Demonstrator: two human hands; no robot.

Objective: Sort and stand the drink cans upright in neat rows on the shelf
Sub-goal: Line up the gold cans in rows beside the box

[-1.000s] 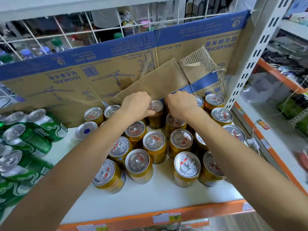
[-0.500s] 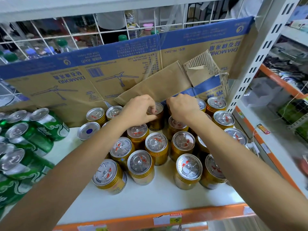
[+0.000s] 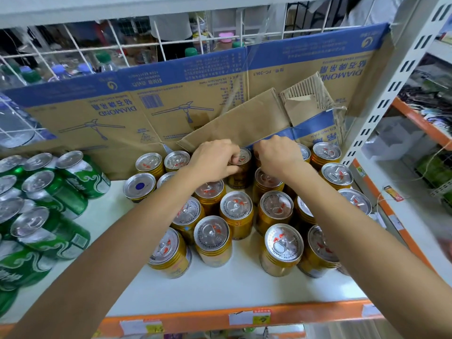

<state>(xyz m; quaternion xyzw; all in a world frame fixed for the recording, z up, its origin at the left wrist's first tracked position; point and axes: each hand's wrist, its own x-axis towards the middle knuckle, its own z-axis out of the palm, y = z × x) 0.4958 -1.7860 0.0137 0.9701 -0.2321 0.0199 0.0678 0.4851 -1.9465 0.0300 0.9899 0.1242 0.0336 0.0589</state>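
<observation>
White shelf [image 3: 220, 289] backed by flattened cardboard [image 3: 110, 126], holding gold cans [image 3: 212, 241] upright in loose rows before the cardboard, green cans [image 3: 56, 192] toward its left end. Left grip [image 3: 215, 160] clamped round one back-row can [image 3: 242, 176] at the cardboard's foot. Right grip [image 3: 278, 157] curled just beside it, fingertips out of sight; hold impossible to tell.

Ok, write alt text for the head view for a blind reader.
Two bare hands reach to the back of a white shelf: the left hand grips a gold can, the right hand curls close beside it. More gold cans stand in front; green cans crowd the left, cardboard behind.
</observation>
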